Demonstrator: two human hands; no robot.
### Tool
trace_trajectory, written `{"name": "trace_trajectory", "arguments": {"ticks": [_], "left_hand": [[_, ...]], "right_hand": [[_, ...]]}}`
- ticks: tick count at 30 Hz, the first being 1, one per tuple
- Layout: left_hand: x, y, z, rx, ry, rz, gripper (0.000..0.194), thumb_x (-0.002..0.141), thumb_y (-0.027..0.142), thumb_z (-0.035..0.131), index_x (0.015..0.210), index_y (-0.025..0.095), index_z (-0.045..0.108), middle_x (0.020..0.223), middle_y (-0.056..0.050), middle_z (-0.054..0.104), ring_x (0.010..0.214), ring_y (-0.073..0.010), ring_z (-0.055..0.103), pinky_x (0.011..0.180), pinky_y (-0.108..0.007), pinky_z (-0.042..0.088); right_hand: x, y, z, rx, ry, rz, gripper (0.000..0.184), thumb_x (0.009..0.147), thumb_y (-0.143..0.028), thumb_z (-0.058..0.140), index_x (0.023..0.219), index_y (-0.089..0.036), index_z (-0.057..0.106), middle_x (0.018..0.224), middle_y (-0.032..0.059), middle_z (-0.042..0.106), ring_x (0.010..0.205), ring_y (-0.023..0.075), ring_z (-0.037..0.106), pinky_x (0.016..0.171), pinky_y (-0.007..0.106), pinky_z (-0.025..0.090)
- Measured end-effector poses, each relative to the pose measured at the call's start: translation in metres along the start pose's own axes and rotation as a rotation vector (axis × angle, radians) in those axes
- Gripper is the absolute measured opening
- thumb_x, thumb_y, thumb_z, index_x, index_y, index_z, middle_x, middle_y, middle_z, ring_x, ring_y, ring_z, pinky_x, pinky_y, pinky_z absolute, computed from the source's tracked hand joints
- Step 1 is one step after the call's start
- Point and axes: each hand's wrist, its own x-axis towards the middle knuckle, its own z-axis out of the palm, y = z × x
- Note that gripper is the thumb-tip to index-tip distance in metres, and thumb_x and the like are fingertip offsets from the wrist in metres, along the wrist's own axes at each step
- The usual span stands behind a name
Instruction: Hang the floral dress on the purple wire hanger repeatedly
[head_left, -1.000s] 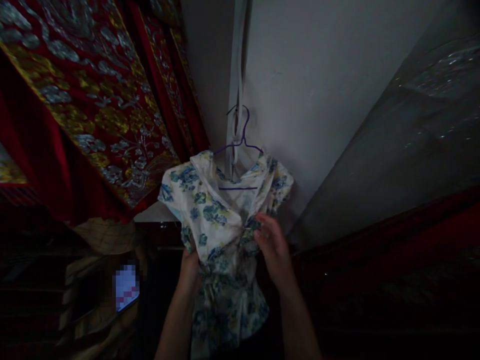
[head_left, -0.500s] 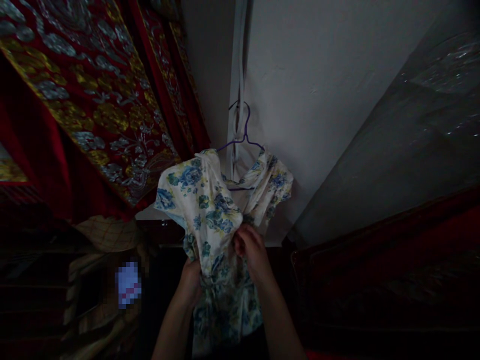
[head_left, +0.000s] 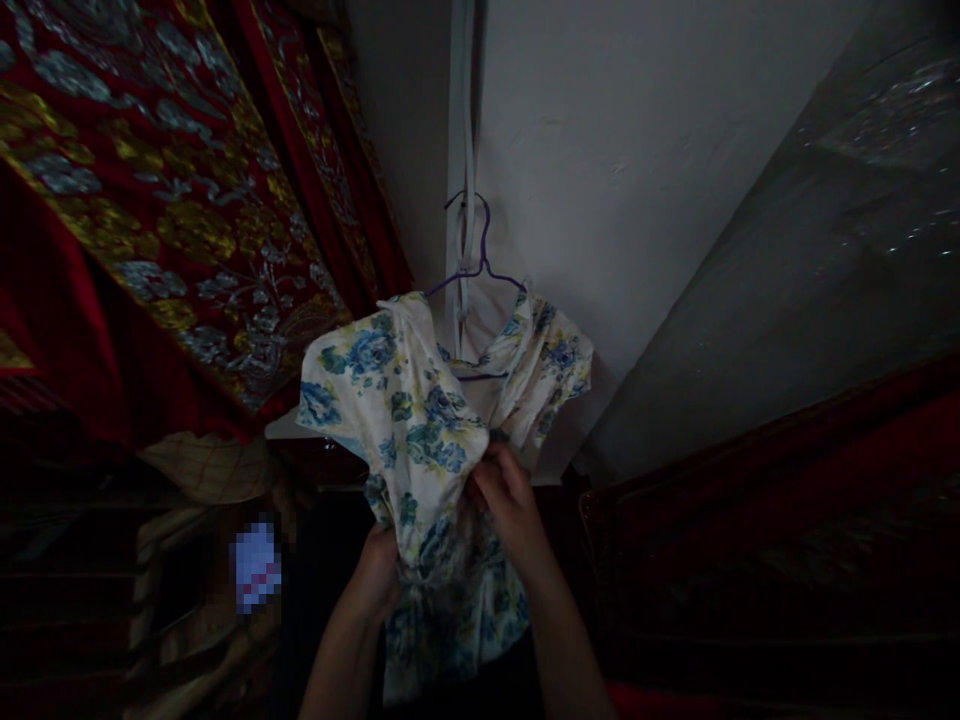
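Observation:
A white dress with blue, green and yellow flowers hangs on a purple hanger, whose hook is up by a pale cord on the wall. My left hand is closed on the dress at the waist, on its left side; the fingertips are hidden by the cloth. With fingers bent, my right hand pinches the front edge of the dress where the neckline crosses. Below both hands the skirt part hangs down into shadow.
Red cloth with gold and silver embroidery hangs at the left. Behind the dress is a grey wall. A wooden chair stands low at the left, with checked fabric above it. Dark red fabric lies at the right.
The view has shifted slightly, and the dress looks a little wider across the shoulders. My right hand has moved slightly right; both hands keep their hold on the cloth.

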Motion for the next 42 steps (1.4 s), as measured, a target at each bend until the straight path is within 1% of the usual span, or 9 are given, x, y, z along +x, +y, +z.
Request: {"name": "trace_trajectory", "arguments": {"ticks": [6, 12, 14, 19, 25, 30, 34, 38, 42], "left_hand": [[0.016, 0.009, -0.033, 0.168, 0.057, 0.121, 0.049, 0.054, 0.040, 0.085, 0.097, 0.019, 0.071, 0.088, -0.008, 0.076, 0.106, -0.0363, 0.070, 0.095, -0.047, 0.054], [0.035, 0.017, -0.057, 0.428, 0.519, 0.979, 0.057, 0.072, 0.033, 0.082, 0.122, 0.023, 0.057, 0.128, -0.009, 0.059, 0.120, -0.0268, 0.056, 0.102, -0.036, 0.044], [0.028, 0.010, -0.042, 0.513, 0.459, 1.109, 0.055, 0.075, 0.028, 0.080, 0.125, 0.024, 0.056, 0.132, -0.009, 0.056, 0.123, -0.0261, 0.054, 0.103, -0.035, 0.043], [0.015, -0.005, 0.002, 0.719, -0.128, 0.829, 0.023, 0.087, 0.021, 0.062, 0.109, 0.022, 0.068, 0.102, -0.006, 0.070, 0.097, -0.0234, 0.065, 0.089, -0.032, 0.049], [0.025, -0.021, 0.012, 0.659, -0.114, 0.753, 0.012, 0.090, 0.028, 0.061, 0.081, 0.021, 0.065, 0.078, -0.002, 0.065, 0.074, -0.0198, 0.062, 0.071, -0.028, 0.047], [0.036, -0.054, 0.025, 0.781, -0.129, 0.742, 0.017, 0.095, 0.026, 0.053, 0.081, 0.021, 0.060, 0.078, -0.003, 0.061, 0.075, -0.0203, 0.060, 0.070, -0.030, 0.044], [0.048, -0.073, 0.031, 0.851, -0.189, 0.720, 0.015, 0.094, 0.021, 0.049, 0.082, 0.021, 0.056, 0.079, -0.003, 0.061, 0.077, -0.0207, 0.059, 0.071, -0.031, 0.044], [0.055, -0.042, 0.039, 0.896, -0.275, 0.701, 0.007, 0.088, 0.015, 0.056, 0.087, 0.020, 0.060, 0.085, -0.004, 0.066, 0.081, -0.0215, 0.062, 0.075, -0.032, 0.047], [0.049, 0.044, 0.067, 0.767, -0.288, 1.031, 0.040, 0.090, 0.019, 0.062, 0.130, 0.021, 0.057, 0.114, -0.009, 0.068, 0.102, -0.0225, 0.065, 0.091, -0.033, 0.050]], "right_hand": [[-0.005, -0.009, -0.002, -0.029, -0.030, -0.030, 0.029, 0.085, -0.044, 0.062, 0.067, -0.022, 0.054, 0.052, -0.0054, 0.046, 0.049, 0.0108, 0.040, 0.051, 0.025, 0.032], [-0.013, -0.025, 0.000, -0.084, -0.129, 0.047, 0.036, 0.082, -0.040, 0.058, 0.053, -0.021, 0.050, 0.045, -0.0033, 0.045, 0.045, 0.0104, 0.039, 0.049, 0.025, 0.031], [-0.014, -0.027, 0.005, -0.104, -0.189, 0.085, 0.035, 0.081, -0.040, 0.057, 0.052, -0.021, 0.052, 0.044, -0.0029, 0.046, 0.044, 0.0106, 0.040, 0.048, 0.025, 0.031], [-0.017, -0.021, 0.010, -0.157, -0.298, 0.133, 0.030, 0.079, -0.037, 0.058, 0.055, -0.019, 0.059, 0.045, -0.0028, 0.050, 0.042, 0.0105, 0.044, 0.046, 0.024, 0.032], [-0.004, -0.032, -0.001, -0.139, -0.215, 0.137, 0.029, 0.077, -0.041, 0.063, 0.059, -0.018, 0.068, 0.042, -0.0023, 0.052, 0.038, 0.0102, 0.043, 0.042, 0.023, 0.030], [0.056, -0.092, -0.005, -0.036, 0.048, -0.075, 0.027, 0.069, -0.042, 0.069, 0.061, -0.016, 0.070, 0.041, -0.0024, 0.051, 0.038, 0.0076, 0.039, 0.039, 0.022, 0.023], [0.092, -0.142, 0.000, 0.018, 0.091, -0.215, 0.024, 0.067, -0.039, 0.068, 0.062, -0.015, 0.067, 0.044, -0.0029, 0.052, 0.037, 0.0056, 0.036, 0.037, 0.021, 0.019], [0.085, -0.147, 0.006, -0.008, 0.043, -0.268, 0.025, 0.073, -0.041, 0.065, 0.065, -0.017, 0.065, 0.045, -0.0031, 0.054, 0.038, 0.0065, 0.040, 0.037, 0.020, 0.022], [0.067, -0.137, 0.010, -0.078, -0.044, -0.291, 0.024, 0.078, -0.039, 0.063, 0.066, -0.019, 0.065, 0.047, -0.0035, 0.055, 0.040, 0.0074, 0.044, 0.040, 0.020, 0.027]]}}
